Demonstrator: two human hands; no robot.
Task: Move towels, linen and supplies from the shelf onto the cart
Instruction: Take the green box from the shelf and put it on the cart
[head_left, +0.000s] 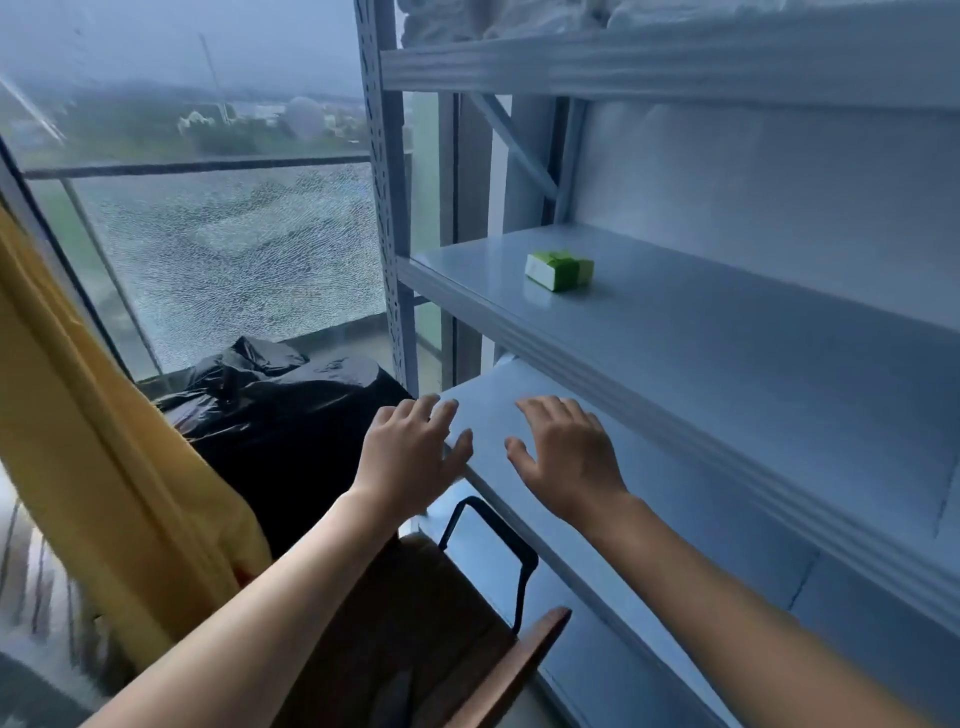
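A grey metal shelf unit (675, 353) fills the right side. A small green and white box (558, 270) sits alone on its middle board. White folded linen (519, 21) shows on the top board. My left hand (410, 457) and my right hand (569, 457) reach out side by side with fingers spread, in front of the left end of the lower board, both holding nothing. Whether they touch the board I cannot tell. Below my arms is the brown wooden cart top (441, 623) with a black metal handle (498, 540).
A full black plastic bag (280, 405) sits left of the shelf below a window with shattered glass (234, 260). A yellow fabric bag (104, 467) hangs at the left. The shelf's perforated upright (387, 208) stands between window and boards.
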